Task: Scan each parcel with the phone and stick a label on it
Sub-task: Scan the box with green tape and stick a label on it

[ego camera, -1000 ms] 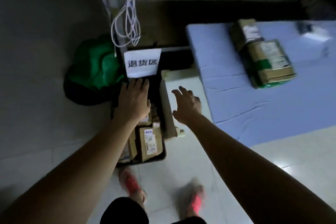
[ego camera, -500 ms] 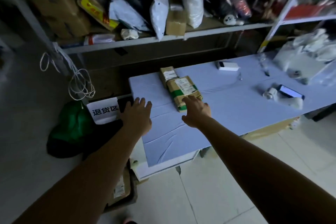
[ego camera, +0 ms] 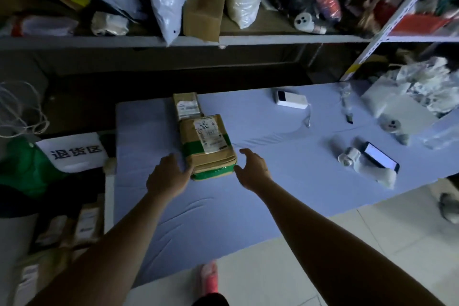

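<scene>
Where it rests, the parcel (ego camera: 207, 146) runs lengthwise away, leaning left.

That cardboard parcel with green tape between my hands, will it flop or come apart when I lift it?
Probably stiff: the parcel is flat cardboard with square edges. Its near side looks layered, but green tape bands it, so it likely stays together. Lying flat on the cloth, it should slide rather than tip.
</scene>
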